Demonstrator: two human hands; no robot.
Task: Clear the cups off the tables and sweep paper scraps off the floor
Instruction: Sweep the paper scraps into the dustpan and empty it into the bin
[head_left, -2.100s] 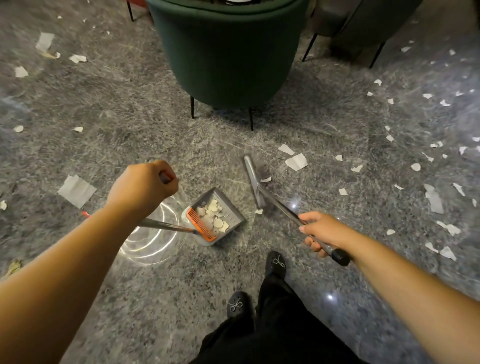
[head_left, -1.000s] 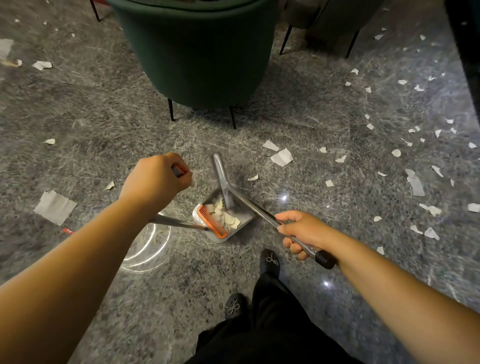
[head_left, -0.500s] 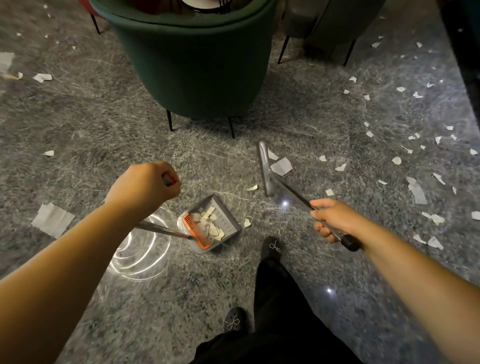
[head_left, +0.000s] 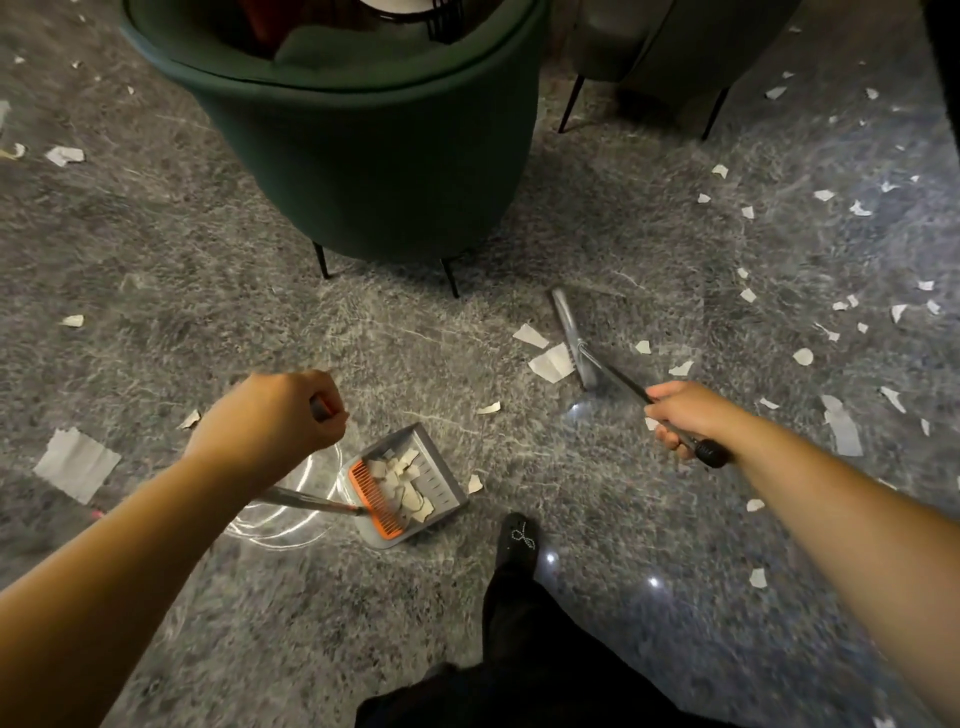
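My left hand (head_left: 270, 415) grips the top of a long handle whose grey dustpan (head_left: 441, 488) rests on the floor. The pan has an orange comb edge and holds several paper scraps. My right hand (head_left: 685, 415) grips the black-ended handle of a grey broom (head_left: 571, 338). The broom head sits on the floor beside a large white paper scrap (head_left: 553, 362), up and to the right of the pan. Small scraps (head_left: 488, 408) lie between pan and broom, and many more (head_left: 802, 356) are scattered to the right.
A dark green armchair (head_left: 374, 156) on thin black legs stands just beyond the pan. A second grey chair (head_left: 670, 47) is at the upper right. My black shoe (head_left: 517, 540) is beside the pan. A big paper piece (head_left: 75, 465) lies far left.
The broom swept scraps to the pan, then swung out to the right past the large scrap. The dustpan has hardly shifted. Both hands keep their grips.
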